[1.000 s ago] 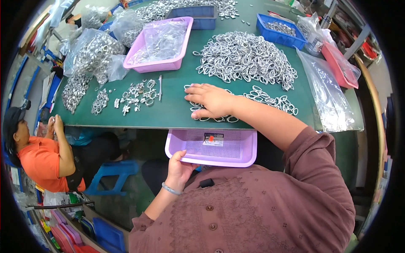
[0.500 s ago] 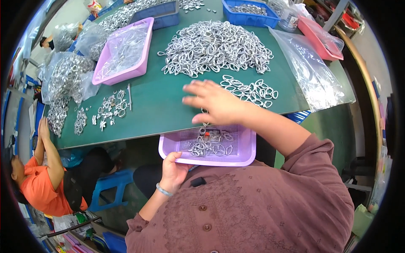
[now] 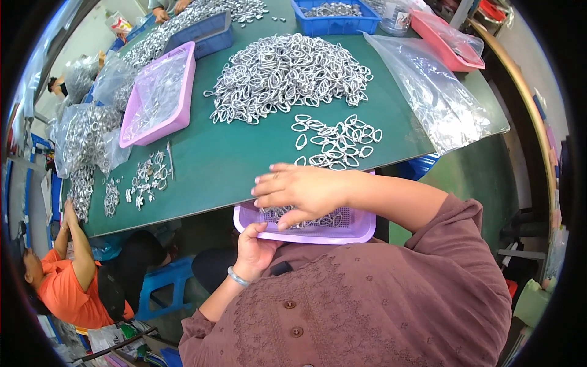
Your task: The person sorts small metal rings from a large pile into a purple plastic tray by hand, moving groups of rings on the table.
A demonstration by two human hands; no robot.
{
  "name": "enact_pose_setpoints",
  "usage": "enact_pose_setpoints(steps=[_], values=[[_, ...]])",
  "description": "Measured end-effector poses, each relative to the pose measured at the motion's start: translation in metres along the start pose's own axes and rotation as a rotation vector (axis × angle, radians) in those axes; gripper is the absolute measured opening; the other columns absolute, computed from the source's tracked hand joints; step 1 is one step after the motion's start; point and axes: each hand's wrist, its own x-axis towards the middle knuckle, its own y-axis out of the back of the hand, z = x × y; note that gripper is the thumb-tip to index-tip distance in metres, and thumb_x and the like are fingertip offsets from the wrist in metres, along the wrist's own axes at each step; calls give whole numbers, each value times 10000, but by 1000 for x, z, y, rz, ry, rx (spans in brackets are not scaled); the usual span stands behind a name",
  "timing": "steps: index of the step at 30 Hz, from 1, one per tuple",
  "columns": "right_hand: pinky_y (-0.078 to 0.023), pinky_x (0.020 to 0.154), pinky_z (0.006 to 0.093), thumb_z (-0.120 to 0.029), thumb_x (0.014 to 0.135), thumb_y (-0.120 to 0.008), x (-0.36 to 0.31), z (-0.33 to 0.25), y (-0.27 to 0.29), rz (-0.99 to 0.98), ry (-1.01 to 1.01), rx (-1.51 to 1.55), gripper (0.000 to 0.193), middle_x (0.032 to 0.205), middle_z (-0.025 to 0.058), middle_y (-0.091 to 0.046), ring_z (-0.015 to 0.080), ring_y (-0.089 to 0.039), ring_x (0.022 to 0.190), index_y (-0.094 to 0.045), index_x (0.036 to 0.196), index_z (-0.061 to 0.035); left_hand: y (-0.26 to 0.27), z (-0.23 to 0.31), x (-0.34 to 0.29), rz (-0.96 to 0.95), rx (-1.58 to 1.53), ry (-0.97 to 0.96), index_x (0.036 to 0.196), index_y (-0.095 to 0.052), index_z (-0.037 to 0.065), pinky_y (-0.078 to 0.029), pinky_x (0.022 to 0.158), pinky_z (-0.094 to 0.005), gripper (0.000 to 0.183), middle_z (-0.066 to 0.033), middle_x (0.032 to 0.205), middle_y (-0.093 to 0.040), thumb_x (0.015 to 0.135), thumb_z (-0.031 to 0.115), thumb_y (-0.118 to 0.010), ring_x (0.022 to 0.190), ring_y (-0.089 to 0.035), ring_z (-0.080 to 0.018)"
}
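A shallow purple mesh basket [image 3: 361,229] rests at my lap, against the table's front edge. Its near-left rim is gripped by my left hand [image 3: 254,252], thumb over the top. Over the basket reaches my right hand [image 3: 306,192], palm down, its fingers stretched out and slightly apart, with nothing seen in them. Silvery oval metal rings [image 3: 330,220] lie inside the basket, partly hidden under that hand. Just beyond, a small loose group of similar rings [image 3: 342,144] is spread on the green table [image 3: 202,159]. Behind these rises a large heap of the rings [image 3: 290,73].
To the left stand a pink tray [image 3: 186,92] with plastic bags and small groups of metal parts [image 3: 150,174]. Blue bins [image 3: 339,24] and a red tray [image 3: 449,46] line the back. A clear plastic bag [image 3: 440,92] lies at right. A co-worker in orange [image 3: 73,284] sits at left.
My right hand has come down and nearer, from above the table edge to over the basket, covering many of its rings. My left hand keeps its hold. The view has shifted slightly.
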Motion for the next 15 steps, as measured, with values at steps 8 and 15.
enact_pose_setpoints(steps=[8,15], values=[[-252,1140,507,-556,903,-532,-48,46,19,193,-490,-337,723,1472,204,-396,371,-327,1395,-454,1383,-20,-17,-7,10,-67,15,66,1360,-411,-19,-379,1054,-579,625,-192,1326,-538,777,148,-562,1217,-514,-383],[-286,1125,497,-448,879,-629,-34,13,0,81,-79,-80,586,1387,165,-490,349,-389,1356,-546,1282,-32,-25,-12,9,-51,-17,68,1351,-415,-15,-386,1054,-567,609,-190,1319,-542,782,153,-552,1208,-522,-382]])
